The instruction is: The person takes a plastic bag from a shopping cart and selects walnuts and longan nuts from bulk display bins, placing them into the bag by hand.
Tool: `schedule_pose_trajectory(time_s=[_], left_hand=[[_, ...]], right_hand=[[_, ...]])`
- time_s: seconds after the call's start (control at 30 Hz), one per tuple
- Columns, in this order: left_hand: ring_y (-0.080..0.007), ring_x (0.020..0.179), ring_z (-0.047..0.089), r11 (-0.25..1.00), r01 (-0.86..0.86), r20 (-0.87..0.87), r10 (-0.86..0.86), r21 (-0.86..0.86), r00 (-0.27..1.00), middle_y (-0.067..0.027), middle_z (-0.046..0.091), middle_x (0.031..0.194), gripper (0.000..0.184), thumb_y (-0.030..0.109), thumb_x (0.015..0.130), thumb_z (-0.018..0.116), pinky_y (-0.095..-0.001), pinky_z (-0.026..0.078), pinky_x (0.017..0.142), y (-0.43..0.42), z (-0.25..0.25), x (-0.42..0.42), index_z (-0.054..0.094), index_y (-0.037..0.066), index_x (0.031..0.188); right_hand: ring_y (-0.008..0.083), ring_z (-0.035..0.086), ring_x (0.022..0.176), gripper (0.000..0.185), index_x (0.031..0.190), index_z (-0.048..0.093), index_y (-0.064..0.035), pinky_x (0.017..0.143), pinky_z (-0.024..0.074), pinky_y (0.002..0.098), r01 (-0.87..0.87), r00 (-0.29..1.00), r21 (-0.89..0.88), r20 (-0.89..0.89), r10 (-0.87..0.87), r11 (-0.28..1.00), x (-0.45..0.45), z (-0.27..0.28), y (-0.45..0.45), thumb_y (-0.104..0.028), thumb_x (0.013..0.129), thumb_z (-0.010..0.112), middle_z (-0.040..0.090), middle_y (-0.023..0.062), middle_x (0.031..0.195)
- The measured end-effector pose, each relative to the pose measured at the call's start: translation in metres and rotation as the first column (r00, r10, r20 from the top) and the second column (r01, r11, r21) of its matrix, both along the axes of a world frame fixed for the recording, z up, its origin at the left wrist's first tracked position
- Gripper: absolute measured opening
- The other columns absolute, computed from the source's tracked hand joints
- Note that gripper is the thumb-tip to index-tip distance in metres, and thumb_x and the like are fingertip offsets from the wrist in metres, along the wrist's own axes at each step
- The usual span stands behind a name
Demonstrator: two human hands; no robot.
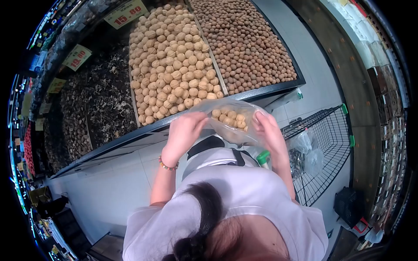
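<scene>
On my right I see a black wire shopping cart [328,135] with green corners and clear plastic bags [313,162] inside. A black basket [349,204] is nearer, right of the cart. Far away are little round brown dried longans [244,45]. Left are dark, crinkly dried mushrooms [109,93] and a 19.80 price sign [77,57].

Open clear plastic bag [228,135], tan walnuts [229,118] inside

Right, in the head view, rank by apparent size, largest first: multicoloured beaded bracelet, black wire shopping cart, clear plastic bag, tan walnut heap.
1. Tan walnut heap
2. Black wire shopping cart
3. Clear plastic bag
4. Multicoloured beaded bracelet, by far the smallest
</scene>
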State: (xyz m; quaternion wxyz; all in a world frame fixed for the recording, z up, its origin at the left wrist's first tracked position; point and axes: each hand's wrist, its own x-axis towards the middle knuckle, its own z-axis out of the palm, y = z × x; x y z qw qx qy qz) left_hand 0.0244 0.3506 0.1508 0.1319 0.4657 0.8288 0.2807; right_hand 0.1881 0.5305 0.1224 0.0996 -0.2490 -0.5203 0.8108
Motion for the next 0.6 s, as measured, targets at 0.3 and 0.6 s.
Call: schedule_pose_trajectory(time_s=[0.3, 0.6], left_hand=[[-0.0219, 0.067, 0.050, 0.767, 0.520, 0.177, -0.610, 0.377, 0.772, -0.0092, 0.050, 0.073, 0.006, 0.006, 0.079, 0.057, -0.0309, 0.041, 0.061, 0.057, 0.029, 0.044, 0.058, 0.000, 0.077], [-0.0269, 0.114, 0.038, 0.499, 0.022, 0.159, -0.318, 0.866, 0.934, -0.0148, 0.041, 0.118, 0.050, 0.030, 0.082, 0.052, -0.0392, 0.030, 0.097, 0.112, 0.033, 0.037, 0.042, -0.004, 0.119]], right_hand=[[0.0244, 0.059, 0.090, 0.035, 0.095, 0.055, 0.0013, 0.074, 0.0445, 0.0377, -0.244, 0.969, 0.642, 0.131, 0.210, 0.727, 0.001, -0.005, -0.037, -0.025, 0.074, 0.064, 0.059, 0.0170, 0.089], [0.0191, 0.055, 0.098, 0.037, 0.117, 0.049, -0.0015, 0.084, 0.0439, 0.0330, 0.641, 0.760, 0.021, -0.156, -0.631, 0.767, 0.064, 0.017, -0.019, -0.027, 0.091, 0.049, 0.057, 0.0098, 0.107]])
